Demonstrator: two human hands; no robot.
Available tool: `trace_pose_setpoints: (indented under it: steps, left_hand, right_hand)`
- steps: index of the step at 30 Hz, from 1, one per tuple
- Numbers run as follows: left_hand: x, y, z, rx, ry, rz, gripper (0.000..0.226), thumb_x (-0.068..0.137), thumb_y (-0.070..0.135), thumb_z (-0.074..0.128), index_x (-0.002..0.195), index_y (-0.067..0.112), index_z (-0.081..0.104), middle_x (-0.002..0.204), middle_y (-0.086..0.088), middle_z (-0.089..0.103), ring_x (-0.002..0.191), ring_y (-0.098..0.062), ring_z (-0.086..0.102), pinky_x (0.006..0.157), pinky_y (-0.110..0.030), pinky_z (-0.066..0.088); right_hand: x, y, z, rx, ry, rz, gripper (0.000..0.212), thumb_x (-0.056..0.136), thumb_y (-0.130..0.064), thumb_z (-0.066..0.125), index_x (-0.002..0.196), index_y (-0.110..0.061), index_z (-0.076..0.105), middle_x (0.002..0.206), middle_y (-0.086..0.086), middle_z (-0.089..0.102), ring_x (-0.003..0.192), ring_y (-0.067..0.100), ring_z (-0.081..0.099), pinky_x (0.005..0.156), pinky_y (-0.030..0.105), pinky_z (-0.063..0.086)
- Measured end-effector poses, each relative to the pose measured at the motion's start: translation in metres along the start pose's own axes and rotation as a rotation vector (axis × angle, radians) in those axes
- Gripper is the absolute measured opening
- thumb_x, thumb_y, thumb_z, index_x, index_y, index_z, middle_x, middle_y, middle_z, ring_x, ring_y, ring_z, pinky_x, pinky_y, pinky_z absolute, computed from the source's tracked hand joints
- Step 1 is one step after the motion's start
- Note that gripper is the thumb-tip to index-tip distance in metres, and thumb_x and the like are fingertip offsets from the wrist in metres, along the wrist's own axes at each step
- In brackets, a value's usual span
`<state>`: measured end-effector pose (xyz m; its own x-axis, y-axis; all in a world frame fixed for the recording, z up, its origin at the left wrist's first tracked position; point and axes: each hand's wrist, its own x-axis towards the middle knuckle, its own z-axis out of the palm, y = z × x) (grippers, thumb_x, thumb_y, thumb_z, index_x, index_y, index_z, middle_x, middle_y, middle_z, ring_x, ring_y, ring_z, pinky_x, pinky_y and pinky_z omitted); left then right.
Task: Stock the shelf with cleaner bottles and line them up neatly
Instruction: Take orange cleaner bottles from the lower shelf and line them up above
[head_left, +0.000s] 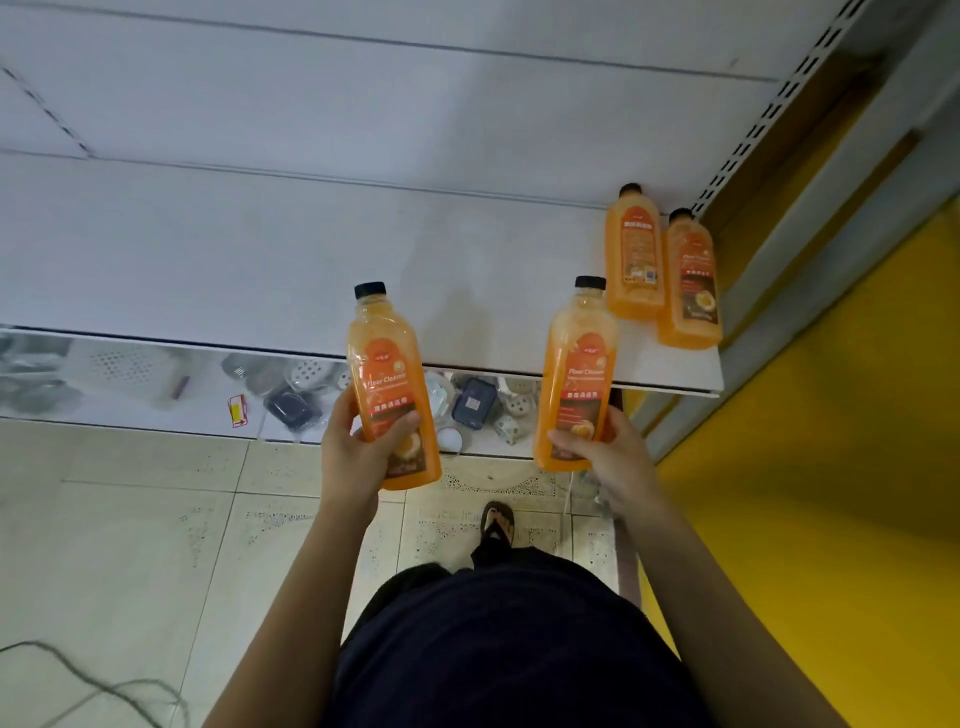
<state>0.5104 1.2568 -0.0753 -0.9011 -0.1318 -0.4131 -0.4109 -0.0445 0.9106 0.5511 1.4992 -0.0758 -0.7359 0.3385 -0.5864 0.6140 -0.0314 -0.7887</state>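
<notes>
Two floor cleaner bottles (662, 265) already stand at the white shelf's (311, 260) right end. The left hand (358, 447) and right hand (608, 452) each clasp another orange bottle, unshelved; most shelf space remains.

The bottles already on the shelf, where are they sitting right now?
In the head view, two stocked bottles stand touching at the shelf's far right end, beside the slotted upright, just beyond the bottle in the right hand.
</notes>
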Motion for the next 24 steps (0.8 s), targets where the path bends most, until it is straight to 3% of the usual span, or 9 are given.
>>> trace_pose_setpoints:
  steps: [5,8,12,17,20,24]
  left_hand:
    - [-0.01,0.036,-0.027,-0.032,-0.04,0.158,0.079,0.053,0.034,0.078,0.126,0.023,0.049,0.104,0.008,0.065,0.091,-0.012,0.067,0.061,-0.019,0.054]
    - [-0.018,0.06,-0.043,-0.011,-0.093,0.297,0.079,0.051,0.036,0.086,0.122,0.031,0.052,0.101,0.012,0.067,0.092,-0.009,0.067,0.063,-0.019,0.055]
    - [-0.033,0.092,-0.049,-0.013,-0.167,0.476,0.068,0.052,0.025,0.086,0.111,0.041,0.055,0.097,0.018,0.069,0.087,-0.004,0.067,0.064,-0.015,0.053]
    - [-0.054,0.136,-0.047,-0.078,-0.236,0.622,0.069,0.054,0.016,0.084,0.116,0.026,0.055,0.092,0.017,0.07,0.081,-0.002,0.068,0.063,-0.017,0.055]
    - [-0.065,0.171,-0.049,-0.073,-0.263,0.751,0.07,0.048,0.024,0.084,0.112,0.025,0.055,0.088,0.021,0.07,0.077,0.003,0.067,0.06,-0.011,0.052]
    - [-0.073,0.232,-0.046,-0.153,-0.332,0.905,0.065,0.048,0.018,0.086,0.105,0.032,0.057,0.089,0.019,0.07,0.078,0.001,0.067,0.062,-0.014,0.052]
  right_hand:
    - [-0.032,-0.016,0.016,0.051,0.114,-0.144,0.05,0.064,-0.018,0.083,0.104,-0.028,0.055,0.1,-0.006,0.067,0.094,0.012,0.064,0.084,0.034,0.05]
    - [-0.063,-0.032,0.021,0.068,0.171,-0.256,0.051,0.062,-0.018,0.084,0.1,-0.036,0.054,0.096,-0.013,0.067,0.084,-0.004,0.063,0.073,0.021,0.047]
    - [-0.104,-0.058,0.028,0.103,0.235,-0.394,0.057,0.062,-0.017,0.083,0.111,-0.026,0.056,0.098,-0.013,0.068,0.092,0.001,0.063,0.075,0.02,0.05]
    - [-0.149,-0.093,0.032,0.152,0.283,-0.565,0.059,0.057,-0.024,0.082,0.11,-0.026,0.057,0.094,-0.018,0.069,0.087,-0.005,0.062,0.065,0.007,0.048]
    - [-0.172,-0.114,0.026,0.177,0.339,-0.658,0.064,0.05,-0.035,0.081,0.109,-0.029,0.058,0.098,-0.016,0.069,0.092,-0.002,0.063,0.065,0.011,0.05]
    - [-0.198,-0.154,0.009,0.192,0.384,-0.798,0.066,0.037,-0.042,0.087,0.097,-0.038,0.061,0.096,-0.017,0.07,0.085,-0.001,0.066,0.07,0.021,0.051]
